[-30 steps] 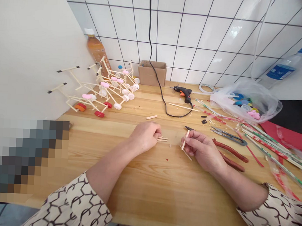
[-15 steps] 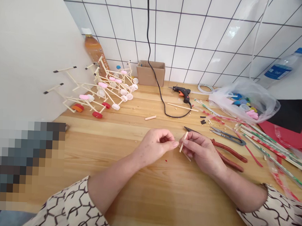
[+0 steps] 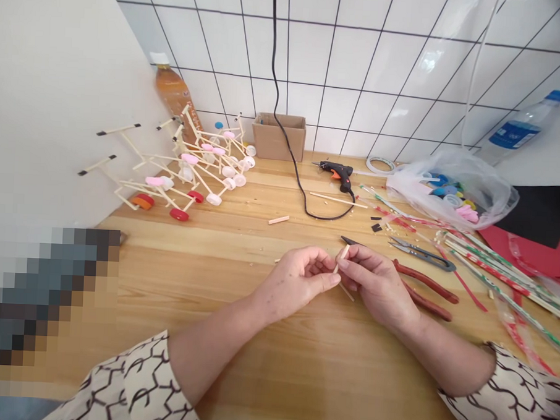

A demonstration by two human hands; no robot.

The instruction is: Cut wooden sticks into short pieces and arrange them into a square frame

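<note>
Near the middle of the table, my right hand point(image 3: 374, 279) pinches a short wooden stick point(image 3: 343, 255) upright between thumb and fingers. My left hand point(image 3: 302, 279) meets it from the left, its thumb and fingertips closed at the stick's lower end. A second thin stick point(image 3: 347, 292) pokes out below the right fingers; how it is held is hidden. Just behind my right hand lie red-handled pliers point(image 3: 428, 284), partly covered by it. Thread snips point(image 3: 421, 252) rest beyond them. Another short stick point(image 3: 278, 220) lies farther back.
Several stick-built bicycle models point(image 3: 184, 162) stand at the left by a tea bottle point(image 3: 176, 91). A cardboard box point(image 3: 279, 139), a glue gun point(image 3: 337, 174) with its cord and a plastic bag of caps point(image 3: 452, 186) sit along the back. Wrapped sticks point(image 3: 509, 276) lie right.
My left hand has moved slightly right, its thumb and fingertips now at the stick in my right hand. A small stick end shows left of it. My right hand has stayed nearly still.
</note>
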